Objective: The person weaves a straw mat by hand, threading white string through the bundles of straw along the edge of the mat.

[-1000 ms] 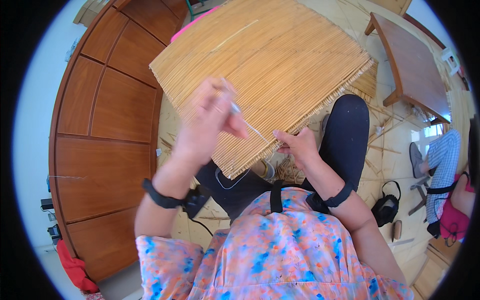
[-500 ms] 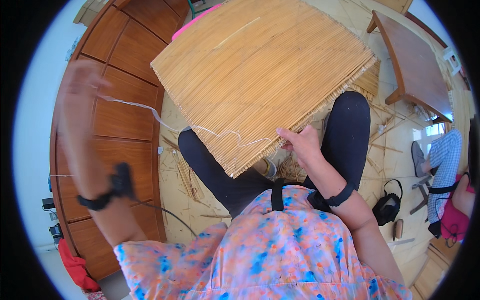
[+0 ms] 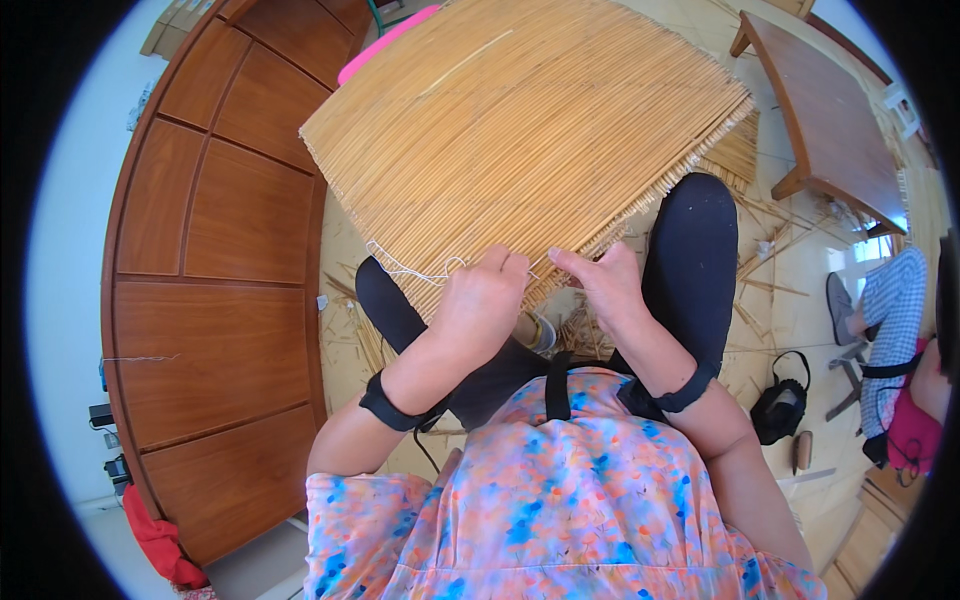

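A stiff mat of thin straw stalks [image 3: 520,140] is tilted in front of my knees, its trimmed, bristly edge running toward the lower left. My right hand [image 3: 608,285] pinches that near edge, thumb on top and fingers beneath. Just left of it, my left hand [image 3: 485,300] is closed at the same edge, its fingertips pressed together on a white string [image 3: 405,270]. The string loops loosely over the mat's lower left corner. A short bit of it shows between the two hands. The exact fingertip hold is partly hidden by the left hand's back.
A brown wooden cabinet [image 3: 215,320] stands along the left side. On the right are a low wooden table [image 3: 825,120], a black bag [image 3: 780,410] and another seated person's leg [image 3: 890,310]. Loose straw pieces [image 3: 770,270] litter the tiled floor. A pink edge [image 3: 385,45] shows behind the mat.
My left hand has come from far out at the left, where it drew the string taut, back to the mat's edge beside my right hand. The string now lies slack in loops.
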A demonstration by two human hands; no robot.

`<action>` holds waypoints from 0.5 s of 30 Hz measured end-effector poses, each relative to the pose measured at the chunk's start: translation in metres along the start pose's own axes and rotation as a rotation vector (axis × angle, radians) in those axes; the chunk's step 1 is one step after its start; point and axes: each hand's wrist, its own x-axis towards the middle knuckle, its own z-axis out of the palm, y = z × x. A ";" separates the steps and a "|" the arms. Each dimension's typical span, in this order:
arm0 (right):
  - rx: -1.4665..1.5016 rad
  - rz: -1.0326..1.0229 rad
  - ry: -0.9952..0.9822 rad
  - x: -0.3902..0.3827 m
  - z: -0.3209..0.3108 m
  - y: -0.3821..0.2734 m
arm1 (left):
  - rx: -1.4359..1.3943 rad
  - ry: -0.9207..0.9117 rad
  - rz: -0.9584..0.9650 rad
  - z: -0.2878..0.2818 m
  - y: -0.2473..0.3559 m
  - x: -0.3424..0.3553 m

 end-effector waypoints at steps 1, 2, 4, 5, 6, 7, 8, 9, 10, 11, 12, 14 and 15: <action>-0.019 0.006 -0.005 0.000 0.000 0.001 | 0.028 0.042 0.011 0.001 -0.002 0.000; -0.039 0.013 -0.011 0.000 0.000 0.002 | 0.056 0.083 0.022 0.001 -0.003 0.001; -0.019 0.051 -0.006 0.001 -0.002 0.002 | 0.139 0.225 0.033 -0.013 -0.004 0.005; 0.000 0.089 -0.006 0.001 -0.003 0.002 | 0.223 0.370 0.039 -0.022 -0.005 0.007; -0.002 0.091 -0.006 0.001 -0.003 0.002 | 0.222 0.369 0.037 -0.030 -0.007 0.010; -0.009 0.093 -0.005 0.001 -0.004 0.003 | 0.219 0.453 0.010 -0.038 -0.009 0.014; -0.016 0.096 -0.003 0.001 -0.004 0.003 | 0.216 0.536 -0.018 -0.043 -0.010 0.016; -0.015 0.097 -0.008 0.000 -0.004 0.003 | 0.220 0.536 -0.021 -0.046 -0.009 0.015; -0.018 0.080 -0.020 0.000 -0.004 0.002 | 0.229 0.572 0.023 -0.047 -0.008 0.014; -0.021 0.063 -0.031 -0.001 -0.003 0.002 | 0.236 0.608 0.069 -0.048 -0.007 0.013; -0.021 0.065 -0.030 -0.001 -0.003 0.001 | 0.235 0.606 0.069 -0.048 -0.006 0.013; -0.009 0.060 -0.033 -0.001 -0.001 0.002 | 0.139 0.640 0.186 -0.046 -0.003 0.014; -0.007 0.061 -0.035 -0.001 0.000 0.001 | 0.142 0.639 0.185 -0.045 -0.001 0.016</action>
